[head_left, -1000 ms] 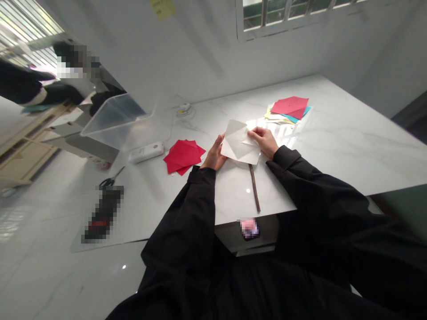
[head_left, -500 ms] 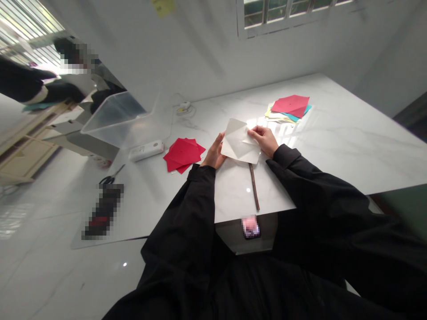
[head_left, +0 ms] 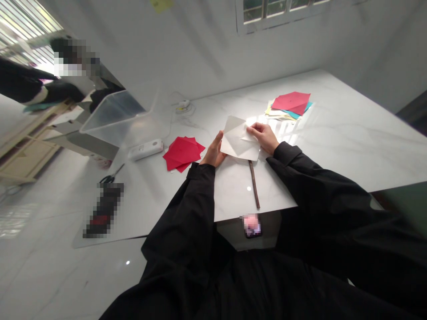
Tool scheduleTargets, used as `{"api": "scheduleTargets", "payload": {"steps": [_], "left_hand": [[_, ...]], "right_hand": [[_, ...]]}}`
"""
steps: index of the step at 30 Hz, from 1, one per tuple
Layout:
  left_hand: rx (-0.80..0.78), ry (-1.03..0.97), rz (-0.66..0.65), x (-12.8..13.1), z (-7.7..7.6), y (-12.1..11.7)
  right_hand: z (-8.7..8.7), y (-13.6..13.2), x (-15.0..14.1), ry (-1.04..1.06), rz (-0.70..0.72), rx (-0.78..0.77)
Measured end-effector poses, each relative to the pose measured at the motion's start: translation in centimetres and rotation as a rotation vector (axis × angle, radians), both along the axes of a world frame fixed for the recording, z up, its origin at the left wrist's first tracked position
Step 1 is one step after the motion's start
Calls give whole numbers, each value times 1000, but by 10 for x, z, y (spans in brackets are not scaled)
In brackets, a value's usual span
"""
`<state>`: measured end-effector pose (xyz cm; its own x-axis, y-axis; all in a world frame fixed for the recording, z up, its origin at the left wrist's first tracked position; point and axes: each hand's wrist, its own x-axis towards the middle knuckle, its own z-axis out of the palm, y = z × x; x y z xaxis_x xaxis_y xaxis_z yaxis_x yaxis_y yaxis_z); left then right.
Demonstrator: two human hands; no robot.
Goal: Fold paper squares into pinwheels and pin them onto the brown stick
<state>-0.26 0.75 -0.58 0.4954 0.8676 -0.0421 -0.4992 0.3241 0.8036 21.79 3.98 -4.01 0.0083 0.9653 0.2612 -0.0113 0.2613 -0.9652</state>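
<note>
over the white table (head_left: pixel 343 142), both hands (head_left: pixel 266 138) partly closed, gripping creased cream paper (head_left: pixel 237 144)

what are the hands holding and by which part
A white paper: the left hand grips its left edge, the right hand pinches its right side.

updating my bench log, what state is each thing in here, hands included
Cream paper: creased, held in both hands
Left hand: gripping the paper's left side
Right hand: pinching the paper's right side
Brown stick: lying down, far end hidden by the paper
Red sheets: stacked unevenly
Mixed-colour sheets: loosely stacked, red on top
Scissors: lying down, too blurred to tell if open
Plastic bin: open-topped
</note>
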Motion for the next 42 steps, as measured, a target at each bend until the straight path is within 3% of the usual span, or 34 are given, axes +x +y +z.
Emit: {"api": "scheduleTargets", "payload": {"steps": [42], "left_hand": [[16, -7, 3, -1, -4, 3]], "right_hand": [[-4, 2, 5, 7, 10, 27]]}}
